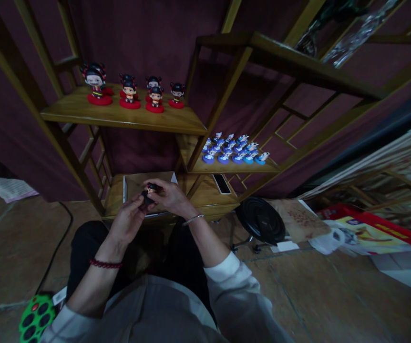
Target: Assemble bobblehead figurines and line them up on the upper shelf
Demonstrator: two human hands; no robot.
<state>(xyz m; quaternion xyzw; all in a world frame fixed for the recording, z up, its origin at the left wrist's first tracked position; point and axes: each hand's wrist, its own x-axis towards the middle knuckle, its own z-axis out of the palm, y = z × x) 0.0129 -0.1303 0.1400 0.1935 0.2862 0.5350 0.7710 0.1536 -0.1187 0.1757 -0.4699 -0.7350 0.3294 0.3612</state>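
Observation:
Between my hands is a small figurine (151,188) with black hair and a dark lower part. My right hand (171,194) is closed around its head end from the right. The fingers of my left hand (130,216) pinch the dark lower part from below left. Just under the hands, on the bottom shelf, lies an open shallow cardboard box (128,181) with white edges. Up on the left shelf (119,116) stand several black-haired figurines (129,90) on red round bases. To the right, a lower shelf (220,166) carries several blue and purple figurines (225,155).
A dark phone (221,184) lies on the bottom shelf. To the right are a black round stool (260,220), a plastic bag (329,242) and a red and yellow box (373,233). A black cable (60,247) and a green object with dark circles (37,318) are at left.

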